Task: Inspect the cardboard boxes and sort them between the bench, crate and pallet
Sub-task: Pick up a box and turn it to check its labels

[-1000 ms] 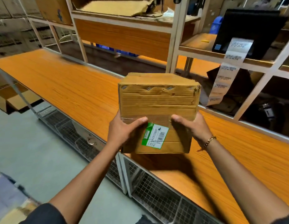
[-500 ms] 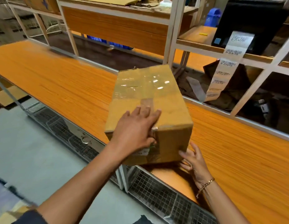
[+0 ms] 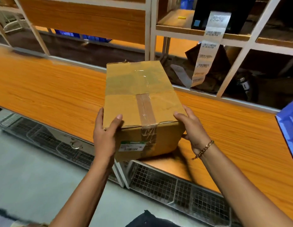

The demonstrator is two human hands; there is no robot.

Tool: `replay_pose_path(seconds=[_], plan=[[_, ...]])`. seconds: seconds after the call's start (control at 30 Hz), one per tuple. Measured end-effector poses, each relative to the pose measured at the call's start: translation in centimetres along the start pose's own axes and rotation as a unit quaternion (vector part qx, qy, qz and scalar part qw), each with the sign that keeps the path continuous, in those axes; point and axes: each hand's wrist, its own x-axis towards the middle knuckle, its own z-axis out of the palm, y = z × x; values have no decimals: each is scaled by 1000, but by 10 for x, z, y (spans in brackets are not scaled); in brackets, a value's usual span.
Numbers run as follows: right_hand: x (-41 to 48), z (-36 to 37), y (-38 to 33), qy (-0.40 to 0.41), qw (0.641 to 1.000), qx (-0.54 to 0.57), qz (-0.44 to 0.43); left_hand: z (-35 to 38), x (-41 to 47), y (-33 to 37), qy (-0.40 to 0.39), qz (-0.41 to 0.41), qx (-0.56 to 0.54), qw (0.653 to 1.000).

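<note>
A brown cardboard box (image 3: 139, 99), taped along its top seam, is held over the front edge of the orange wooden bench (image 3: 49, 94). A green and white label sits on its near face. My left hand (image 3: 106, 135) grips the near left corner, thumb on top. My right hand (image 3: 191, 128), with a gold bracelet at the wrist, grips the near right corner. Whether the box's far end touches the bench I cannot tell. A blue crate (image 3: 290, 128) shows at the right edge, resting on the bench.
White metal shelving (image 3: 150, 30) rises behind the bench. A black label printer (image 3: 224, 9) on the shelf trails a long strip of barcode labels (image 3: 206, 51). Wire mesh panels (image 3: 167, 184) run under the bench. Grey floor lies at the left.
The box has been tipped from showing its labelled face to lying top side up. My left hand moved from the top to the left corner, my right from underneath to the right corner.
</note>
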Motion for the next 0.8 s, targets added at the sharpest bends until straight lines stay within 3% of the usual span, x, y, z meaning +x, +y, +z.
replay_pose_path(seconds=[0.1, 0.3, 0.6, 0.8], plan=[[-8, 23, 2, -23, 1000, -10, 9, -21, 19, -1, 31, -20, -26, 999], [-17, 52, 3, 22, 1000, 18, -4, -32, 27, 1, -19, -21, -34, 999], [-54, 36, 30, 50, 998, 38, -4, -35, 1, -4, -53, -10, -19, 998], [-47, -5, 19, 68, 996, 49, -8, 8, 9, 11, -79, 9, -7, 997]])
